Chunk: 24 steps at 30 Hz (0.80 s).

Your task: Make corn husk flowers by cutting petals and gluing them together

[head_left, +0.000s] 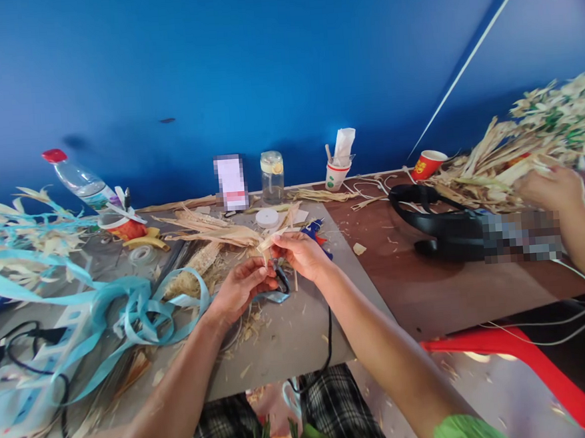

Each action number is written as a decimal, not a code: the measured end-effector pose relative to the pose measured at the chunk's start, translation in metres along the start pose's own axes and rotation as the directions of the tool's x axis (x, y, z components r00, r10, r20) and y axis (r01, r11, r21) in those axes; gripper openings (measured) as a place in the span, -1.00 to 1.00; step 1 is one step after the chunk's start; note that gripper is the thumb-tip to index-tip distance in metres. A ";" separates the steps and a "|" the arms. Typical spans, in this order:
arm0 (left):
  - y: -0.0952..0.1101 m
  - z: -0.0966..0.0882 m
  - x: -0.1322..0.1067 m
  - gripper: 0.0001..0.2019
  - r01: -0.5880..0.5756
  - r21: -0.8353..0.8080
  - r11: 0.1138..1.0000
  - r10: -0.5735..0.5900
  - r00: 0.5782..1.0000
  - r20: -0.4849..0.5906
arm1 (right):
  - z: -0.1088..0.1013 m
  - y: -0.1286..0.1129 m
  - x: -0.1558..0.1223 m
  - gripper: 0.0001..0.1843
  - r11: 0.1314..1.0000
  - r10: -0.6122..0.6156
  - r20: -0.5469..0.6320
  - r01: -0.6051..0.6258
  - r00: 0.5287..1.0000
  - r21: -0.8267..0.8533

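Close together above the table's front part, my left hand (247, 283) and my right hand (299, 250) pinch a pale piece of dried corn husk (264, 249) between them. My right fingertips are at its upper end, and my left fingers close on its lower part. Just behind my hands lies a pile of dry corn husks (213, 228). Under my fingers shows a dark curved tool handle (281, 277); its kind cannot be made out. A blue tool (315, 229), partly hidden, lies beyond my right hand. A white round lid (267, 217) is behind the husk.
Tangled light-blue ribbon (143, 313) and a tape roll (142, 255) lie left. A water bottle (82, 183), a phone (232, 180), a jar (272, 180) and a paper cup (338, 174) stand at the back. A co-worker's hand (553, 187) is right, near a black headset (438, 225).
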State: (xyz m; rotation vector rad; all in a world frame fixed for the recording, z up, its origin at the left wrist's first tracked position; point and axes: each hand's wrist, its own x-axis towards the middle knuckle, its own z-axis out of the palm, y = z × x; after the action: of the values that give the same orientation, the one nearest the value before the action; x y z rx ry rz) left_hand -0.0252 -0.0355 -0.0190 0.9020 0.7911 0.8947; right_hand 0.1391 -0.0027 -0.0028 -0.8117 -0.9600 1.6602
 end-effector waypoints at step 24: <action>-0.006 0.002 0.006 -0.67 -0.062 0.244 0.968 0.097 0.986 -0.133 | 0.002 0.013 0.006 -0.78 0.977 0.186 -0.061 -0.178 0.981 0.117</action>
State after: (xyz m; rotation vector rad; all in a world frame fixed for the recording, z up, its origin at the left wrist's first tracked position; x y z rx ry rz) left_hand -0.0192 -0.0329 -0.0249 1.0958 1.0094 0.9564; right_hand 0.1305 0.0009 -0.0140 -0.8994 -0.7548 1.8122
